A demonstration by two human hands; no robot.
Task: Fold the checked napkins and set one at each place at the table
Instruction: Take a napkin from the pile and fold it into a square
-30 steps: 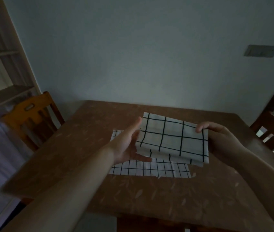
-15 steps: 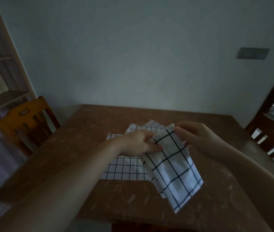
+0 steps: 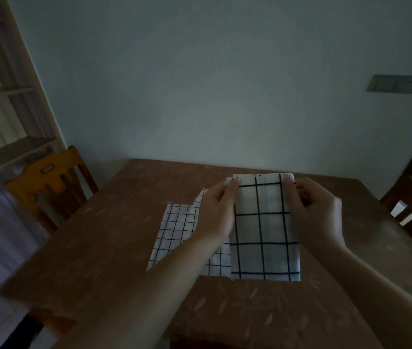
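my left hand (image 3: 218, 210) and right hand (image 3: 313, 210) pinch the top corners of the big-check napkin (image 3: 262, 230), so it hangs straight above the table (image 3: 99, 248) middle, over the small-check napkin (image 3: 177, 230).

light: dim | wall (image 3: 199, 84): pale, switch plate (image 3: 393, 83) | shelves (image 3: 6, 152) left | wooden chair (image 3: 48, 182) left

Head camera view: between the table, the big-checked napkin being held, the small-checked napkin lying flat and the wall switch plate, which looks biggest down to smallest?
1. Table.
2. Big-checked napkin and small-checked napkin: unsure, since hand and cloth cover part of the small-checked one.
3. Wall switch plate, though it is farthest away.
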